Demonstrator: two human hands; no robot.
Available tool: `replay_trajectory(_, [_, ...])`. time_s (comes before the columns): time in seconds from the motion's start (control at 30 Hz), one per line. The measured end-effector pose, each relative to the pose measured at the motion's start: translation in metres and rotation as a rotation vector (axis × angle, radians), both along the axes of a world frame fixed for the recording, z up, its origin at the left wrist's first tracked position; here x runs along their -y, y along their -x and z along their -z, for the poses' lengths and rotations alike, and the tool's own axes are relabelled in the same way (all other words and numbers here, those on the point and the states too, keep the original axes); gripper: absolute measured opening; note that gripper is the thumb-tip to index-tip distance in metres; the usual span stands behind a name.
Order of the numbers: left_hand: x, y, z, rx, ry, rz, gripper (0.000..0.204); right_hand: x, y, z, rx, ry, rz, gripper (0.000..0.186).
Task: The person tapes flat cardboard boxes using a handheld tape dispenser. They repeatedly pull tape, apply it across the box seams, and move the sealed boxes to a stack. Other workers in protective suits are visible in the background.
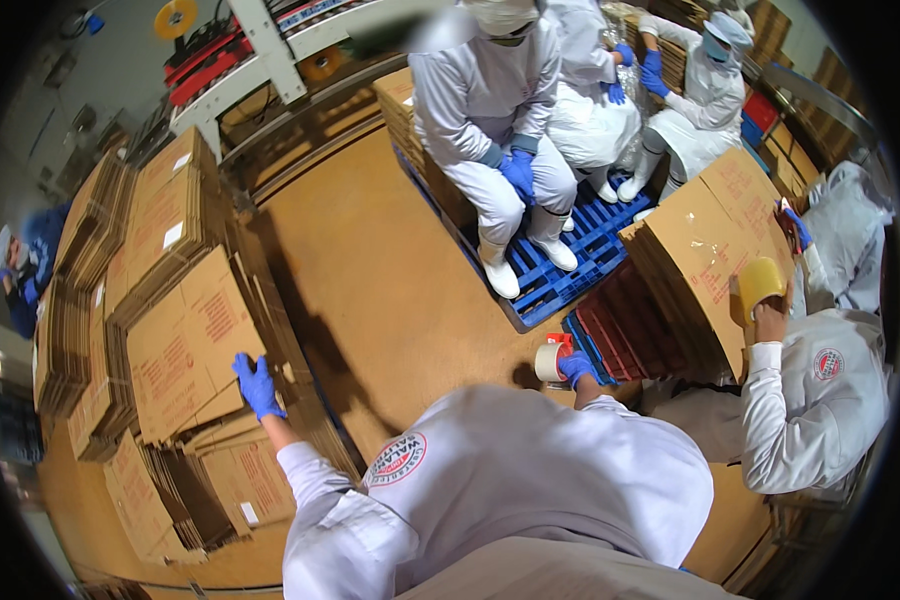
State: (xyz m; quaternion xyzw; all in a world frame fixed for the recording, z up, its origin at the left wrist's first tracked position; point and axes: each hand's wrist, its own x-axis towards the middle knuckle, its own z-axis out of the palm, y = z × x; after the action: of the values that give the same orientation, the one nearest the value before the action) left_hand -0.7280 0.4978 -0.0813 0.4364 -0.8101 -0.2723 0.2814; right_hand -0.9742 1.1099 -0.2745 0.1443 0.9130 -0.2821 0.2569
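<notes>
- Right hand, blue glove: closing around a tape dispenser; its handle is hiding behind the fingers.
- Tape dispenser is sitting out to the person's right, ahead of the body, above the floor, near the crates.
- Its roll end is pointing left, away from the palm; long axis is running roughly crosswise, from hand to roll.
- Left hand, blue glove: fingers spreading, unclosed, over the near right edge of a flattened box. Cannot tell whether it is pressing.
- That box is topping a stack to the left; printed face is lying upward.
- Counting: one dispenser in the right hand; at least six stacks of flattened boxes standing on the left; one more box stack standing right.
- Dark red crates are standing just beside that right stack; number not showing clearly.
- Six other people are showing: three beyond the blue pallet's near edge, two on the right, one far left. One on the right is holding a yellow thing.
- Tan floor is spreading between stacks and pallet, catching shadows.
- White-framed machine with red parts is standing along the back.
</notes>
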Motion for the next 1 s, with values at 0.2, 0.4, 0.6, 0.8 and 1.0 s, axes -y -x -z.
replay_trajectory(0.2, [-0.043,-0.006,-0.042,-0.478,-0.302,-0.076,0.042,-0.008,-0.018,0.003,-0.078,0.109,0.132,0.044])
replay_trajectory(0.4, [-0.143,-0.091,-0.062,-0.374,-0.445,0.0,0.034,-0.007,-0.041,0.029,-0.072,0.222,0.133,0.053])
replay_trajectory(0.6, [-0.252,-0.234,-0.012,0.001,-0.46,0.043,0.031,0.104,-0.098,-0.018,-0.076,0.404,-0.14,0.042])
replay_trajectory(0.8, [-0.336,-0.385,0.014,-0.014,-0.498,-0.32,0.033,0.224,-0.171,0.022,0.152,0.907,-0.309,0.036])
replay_trajectory(1.0, [-0.407,-0.488,0.024,-0.131,-0.468,-0.597,0.031,0.305,-0.285,0.015,0.268,1.022,-0.494,0.035])
